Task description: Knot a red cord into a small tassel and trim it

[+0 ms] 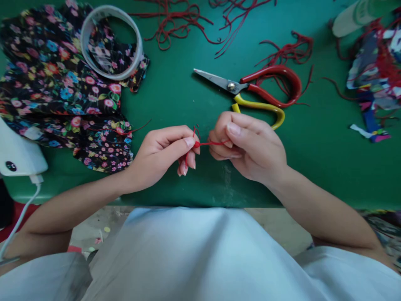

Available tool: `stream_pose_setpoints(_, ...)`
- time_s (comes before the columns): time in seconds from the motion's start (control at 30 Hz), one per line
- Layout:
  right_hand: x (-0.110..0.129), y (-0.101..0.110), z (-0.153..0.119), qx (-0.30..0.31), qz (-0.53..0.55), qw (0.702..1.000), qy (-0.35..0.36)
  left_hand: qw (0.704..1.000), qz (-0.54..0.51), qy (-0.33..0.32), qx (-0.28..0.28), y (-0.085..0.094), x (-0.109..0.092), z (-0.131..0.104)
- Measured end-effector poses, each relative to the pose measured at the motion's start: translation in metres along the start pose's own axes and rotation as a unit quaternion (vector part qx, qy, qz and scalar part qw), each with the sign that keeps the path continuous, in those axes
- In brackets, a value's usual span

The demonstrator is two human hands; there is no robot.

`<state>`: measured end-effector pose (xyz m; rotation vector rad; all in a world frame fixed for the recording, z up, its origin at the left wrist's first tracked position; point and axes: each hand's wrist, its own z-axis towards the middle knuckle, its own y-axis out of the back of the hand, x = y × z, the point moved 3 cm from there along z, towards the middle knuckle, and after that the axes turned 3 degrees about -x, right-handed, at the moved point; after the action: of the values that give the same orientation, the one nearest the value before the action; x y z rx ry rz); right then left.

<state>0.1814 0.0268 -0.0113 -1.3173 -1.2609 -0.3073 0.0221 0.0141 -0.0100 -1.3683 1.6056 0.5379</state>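
Observation:
Between my two hands a thin red cord is stretched, with a small red knot at its left end. My left hand pinches the cord at the knot between thumb and forefinger, and short cord ends stick out above and below. My right hand is closed round the other end, thumb pressed on the forefinger. Scissors with one red and one yellow handle lie just beyond my right hand, blades pointing left.
Floral cloth lies at the left, under a roll of clear tape. A white device with a cable sits at the left edge. Red cord bundles lie at the back; a bottle and fabric scraps are at the right.

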Motion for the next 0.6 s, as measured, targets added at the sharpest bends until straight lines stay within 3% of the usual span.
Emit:
stream_pose_setpoints(0.1, 0.005, 0.002, 0.0, 0.019, -0.115, 0.992, 0.055, 1.0, -0.002, -0.005, -0.002, 0.0, 0.0, 0.0)
stream_pose_setpoints(0.2, 0.013, 0.008, 0.001, 0.021, -0.247, 0.959, 0.139, 1.0, 0.003, -0.004, -0.008, 0.001, -0.001, 0.0)
stream_pose_setpoints(0.27, 0.021, 0.012, 0.0, 0.002, -0.376, 0.904, 0.205, 1.0, 0.005, 0.0, -0.009, 0.001, -0.001, -0.001)
stream_pose_setpoints(0.37, 0.034, 0.017, -0.003, -0.044, -0.559, 0.777, 0.288, 1.0, 0.001, 0.002, -0.005, 0.0, -0.001, -0.001)
stream_pose_setpoints(0.43, 0.042, 0.023, -0.005, -0.088, -0.62, 0.712, 0.318, 1.0, -0.006, 0.002, -0.003, 0.0, -0.001, -0.002)
stream_pose_setpoints(0.57, 0.054, 0.046, -0.007, -0.203, -0.672, 0.618, 0.354, 1.0, -0.019, 0.002, 0.002, 0.0, -0.001, -0.001)
stream_pose_setpoints(0.6, 0.057, 0.053, -0.006, -0.24, -0.659, 0.618, 0.354, 1.0, -0.018, 0.003, 0.002, 0.0, -0.001, -0.001)
